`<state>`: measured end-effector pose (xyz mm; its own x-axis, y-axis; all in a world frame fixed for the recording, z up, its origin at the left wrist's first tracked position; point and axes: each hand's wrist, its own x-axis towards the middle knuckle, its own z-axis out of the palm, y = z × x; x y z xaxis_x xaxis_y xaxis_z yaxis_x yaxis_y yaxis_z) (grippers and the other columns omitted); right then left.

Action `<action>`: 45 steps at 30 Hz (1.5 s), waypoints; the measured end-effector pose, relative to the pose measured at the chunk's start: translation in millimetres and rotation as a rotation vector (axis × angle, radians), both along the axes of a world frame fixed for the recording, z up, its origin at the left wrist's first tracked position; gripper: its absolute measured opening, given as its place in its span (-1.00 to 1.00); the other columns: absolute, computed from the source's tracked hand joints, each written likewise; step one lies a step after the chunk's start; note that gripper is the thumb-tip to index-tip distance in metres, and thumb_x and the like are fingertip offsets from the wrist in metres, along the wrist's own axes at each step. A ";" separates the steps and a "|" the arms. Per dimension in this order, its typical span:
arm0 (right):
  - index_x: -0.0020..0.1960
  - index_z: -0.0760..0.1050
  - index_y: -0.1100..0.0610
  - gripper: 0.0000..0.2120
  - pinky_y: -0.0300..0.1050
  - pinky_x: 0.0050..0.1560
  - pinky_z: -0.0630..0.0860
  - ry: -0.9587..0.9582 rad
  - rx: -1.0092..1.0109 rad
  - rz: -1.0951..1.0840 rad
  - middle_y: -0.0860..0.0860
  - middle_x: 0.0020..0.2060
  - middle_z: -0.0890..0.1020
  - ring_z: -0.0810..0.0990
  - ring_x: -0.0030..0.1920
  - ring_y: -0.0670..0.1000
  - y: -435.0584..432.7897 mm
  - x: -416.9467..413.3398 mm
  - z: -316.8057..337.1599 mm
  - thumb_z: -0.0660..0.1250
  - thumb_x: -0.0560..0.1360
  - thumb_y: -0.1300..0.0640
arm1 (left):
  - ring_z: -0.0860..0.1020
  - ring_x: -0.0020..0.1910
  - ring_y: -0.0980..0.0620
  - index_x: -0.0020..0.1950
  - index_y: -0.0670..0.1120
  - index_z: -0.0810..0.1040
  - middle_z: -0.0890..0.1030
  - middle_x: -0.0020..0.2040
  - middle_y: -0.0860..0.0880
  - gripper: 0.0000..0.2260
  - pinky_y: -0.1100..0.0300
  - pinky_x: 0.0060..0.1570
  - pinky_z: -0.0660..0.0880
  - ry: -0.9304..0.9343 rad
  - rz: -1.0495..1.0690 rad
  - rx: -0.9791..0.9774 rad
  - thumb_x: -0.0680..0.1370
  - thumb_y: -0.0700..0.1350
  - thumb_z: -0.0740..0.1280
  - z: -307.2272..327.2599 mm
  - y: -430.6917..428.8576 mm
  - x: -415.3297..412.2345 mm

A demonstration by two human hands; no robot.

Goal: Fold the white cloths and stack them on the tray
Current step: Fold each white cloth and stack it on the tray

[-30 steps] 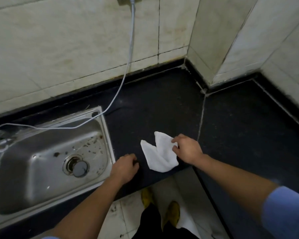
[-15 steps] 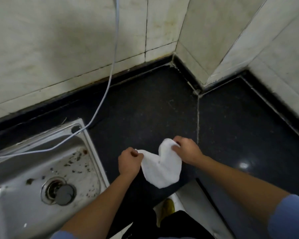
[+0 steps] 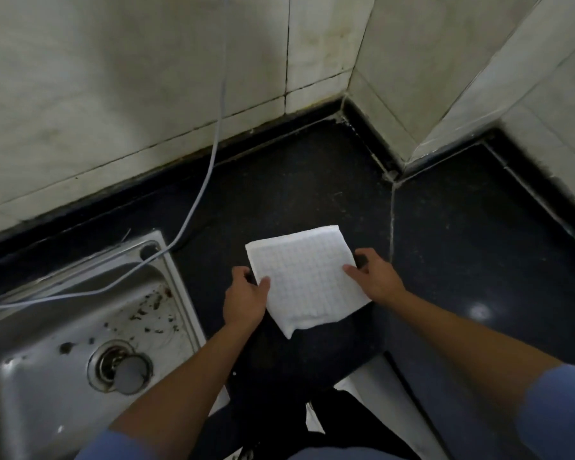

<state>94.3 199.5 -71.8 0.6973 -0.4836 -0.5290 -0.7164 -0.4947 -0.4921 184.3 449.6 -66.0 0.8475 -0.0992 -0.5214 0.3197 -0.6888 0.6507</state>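
A white waffle-textured cloth (image 3: 307,277) is spread out flat as a square over the black countertop (image 3: 312,194), its near corner drooping a little. My left hand (image 3: 244,298) pinches the cloth's left edge, thumb on top. My right hand (image 3: 375,277) pinches the right edge, thumb on top. No tray is in view.
A steel sink (image 3: 63,343) with a drain plug (image 3: 130,378) and dark debris lies at the left. A grey cable (image 3: 210,167) hangs down the tiled wall (image 3: 113,94) into the sink. The counter wraps round an inner corner at the right. The counter's front edge is just below the cloth.
My left hand came across and took the cloth's left edge. Both hands pulled the drooping, crumpled cloth out into a flat square.
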 end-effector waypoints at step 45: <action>0.18 0.49 0.06 -0.74 -0.08 -0.12 0.43 0.051 -0.261 0.381 0.11 0.02 0.62 0.59 0.02 0.16 -28.2 39.3 27.1 0.23 0.51 0.14 | 0.56 -0.18 -0.07 -0.08 -0.08 0.50 0.60 -0.17 -0.10 -0.91 0.07 -0.20 0.52 -0.258 -0.509 0.259 0.46 -0.24 0.31 11.3 -1.9 36.7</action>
